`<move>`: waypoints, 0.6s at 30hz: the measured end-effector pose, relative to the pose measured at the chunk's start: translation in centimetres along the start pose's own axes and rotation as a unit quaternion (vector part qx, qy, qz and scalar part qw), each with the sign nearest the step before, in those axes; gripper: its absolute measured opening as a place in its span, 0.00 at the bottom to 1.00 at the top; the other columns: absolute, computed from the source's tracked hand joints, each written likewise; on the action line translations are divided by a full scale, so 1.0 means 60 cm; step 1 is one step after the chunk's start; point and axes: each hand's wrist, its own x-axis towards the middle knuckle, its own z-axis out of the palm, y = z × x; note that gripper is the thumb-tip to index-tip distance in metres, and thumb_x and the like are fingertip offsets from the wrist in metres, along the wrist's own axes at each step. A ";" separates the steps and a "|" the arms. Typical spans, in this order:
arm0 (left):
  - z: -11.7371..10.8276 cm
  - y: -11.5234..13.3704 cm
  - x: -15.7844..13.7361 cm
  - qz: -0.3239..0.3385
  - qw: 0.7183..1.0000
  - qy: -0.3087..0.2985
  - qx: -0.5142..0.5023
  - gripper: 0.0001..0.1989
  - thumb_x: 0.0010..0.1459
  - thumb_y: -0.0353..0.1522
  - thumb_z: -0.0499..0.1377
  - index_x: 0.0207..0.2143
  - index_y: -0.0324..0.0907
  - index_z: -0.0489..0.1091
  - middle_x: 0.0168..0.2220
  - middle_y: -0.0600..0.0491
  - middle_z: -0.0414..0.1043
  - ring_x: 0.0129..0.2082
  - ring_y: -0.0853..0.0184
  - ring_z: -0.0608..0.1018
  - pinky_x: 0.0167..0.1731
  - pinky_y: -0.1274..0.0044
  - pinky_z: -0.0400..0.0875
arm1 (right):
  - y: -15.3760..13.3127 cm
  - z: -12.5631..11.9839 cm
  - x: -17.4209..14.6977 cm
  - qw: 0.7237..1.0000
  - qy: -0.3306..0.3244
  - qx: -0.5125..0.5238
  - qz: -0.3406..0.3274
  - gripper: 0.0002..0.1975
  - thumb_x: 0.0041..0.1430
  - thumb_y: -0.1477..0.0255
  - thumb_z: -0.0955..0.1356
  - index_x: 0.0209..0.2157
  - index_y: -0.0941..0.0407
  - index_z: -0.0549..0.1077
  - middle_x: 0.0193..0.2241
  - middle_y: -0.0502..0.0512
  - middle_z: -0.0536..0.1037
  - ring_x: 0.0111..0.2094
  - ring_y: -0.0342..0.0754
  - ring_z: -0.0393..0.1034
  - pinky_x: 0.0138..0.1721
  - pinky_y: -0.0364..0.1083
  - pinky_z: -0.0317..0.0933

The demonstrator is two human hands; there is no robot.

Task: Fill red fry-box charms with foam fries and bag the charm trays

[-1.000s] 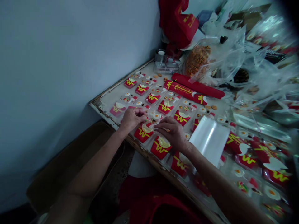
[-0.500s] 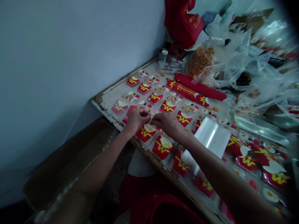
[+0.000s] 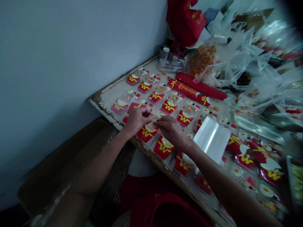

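My left hand (image 3: pixel 139 118) is closed in a pinch over the front rows of packs; what its fingertips hold is too small to make out. Just right of it, my right hand (image 3: pixel 169 129) is also pinched, fingertips low over a clear pack with a red and yellow fry box piece (image 3: pixel 146 134). Whatever sits in those fingers is hidden. Similar packs, such as the one with a red fry box piece (image 3: pixel 164 147), lie in rows around both hands, with tiny toy egg and burger pieces in them. Under my right forearm rests a stack of clear plastic sleeves (image 3: pixel 211 138).
Red printed card strips (image 3: pixel 189 90) lie behind the packs. Farther back are a bag of orange-brown pieces (image 3: pixel 202 61), crumpled clear bags (image 3: pixel 246 63) and a red bag (image 3: pixel 184 22). A wall (image 3: pixel 71 47) borders the left; the worn table edge (image 3: pixel 104 112) runs in front.
My right hand has shifted slightly down and drawn a little away from my left. The left hand stays almost in place, and the view has moved slightly.
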 end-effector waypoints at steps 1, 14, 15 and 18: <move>-0.001 0.001 0.000 -0.001 1.000 0.000 0.003 0.08 0.49 0.31 0.63 0.31 0.38 0.80 0.24 0.56 0.76 0.23 0.72 0.74 0.23 0.83 0.67 | -0.003 0.002 0.002 1.000 0.013 -0.013 0.007 0.12 0.67 0.75 0.65 0.42 0.54 0.81 0.36 0.59 0.78 0.41 0.52 0.71 0.44 0.50 0.63; -0.027 0.028 -0.018 0.003 0.997 0.046 0.056 0.05 0.49 0.29 0.64 0.30 0.40 0.79 0.27 0.56 0.79 0.26 0.70 0.77 0.27 0.81 0.69 | -0.016 0.002 -0.019 0.657 0.021 0.633 0.409 0.24 0.42 0.57 0.81 0.36 0.58 0.77 0.26 0.49 0.76 0.21 0.37 0.64 0.19 0.38 0.52; -0.028 0.032 -0.020 0.014 0.996 0.049 0.075 0.05 0.49 0.29 0.64 0.30 0.40 0.79 0.26 0.56 0.79 0.26 0.70 0.77 0.28 0.81 0.69 | -0.014 0.004 -0.016 0.637 0.029 0.650 0.414 0.23 0.39 0.60 0.82 0.33 0.59 0.78 0.25 0.49 0.76 0.21 0.37 0.66 0.18 0.37 0.52; -0.028 0.043 -0.031 0.041 0.989 0.058 0.131 0.04 0.49 0.26 0.63 0.28 0.41 0.77 0.25 0.56 0.78 0.25 0.70 0.76 0.29 0.79 0.69 | -0.020 0.015 -0.011 0.633 0.057 0.642 0.430 0.20 0.38 0.62 0.83 0.29 0.59 0.79 0.26 0.53 0.80 0.23 0.40 0.72 0.20 0.36 0.60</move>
